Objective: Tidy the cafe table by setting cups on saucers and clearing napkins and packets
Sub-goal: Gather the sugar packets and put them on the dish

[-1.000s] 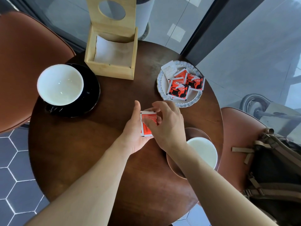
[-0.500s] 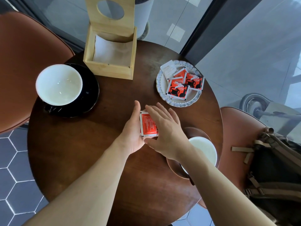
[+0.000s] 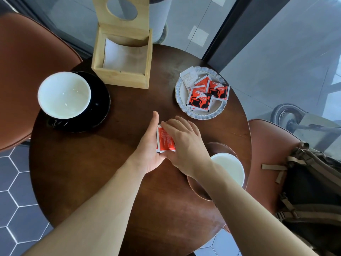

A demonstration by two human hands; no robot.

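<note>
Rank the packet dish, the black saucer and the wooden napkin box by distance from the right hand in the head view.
From the right hand:
1. Packet dish, just beyond it, right side.
2. Black saucer, across at left.
3. Wooden napkin box, far edge, slightly farther.

Your right hand, which a second ago pinches the red sugar packet upright with curled fingers, now lies flattened, its straight fingers pressing the packet down. The packet now rests flat against the open palm of your left hand, its printed back face turned upward.
</note>
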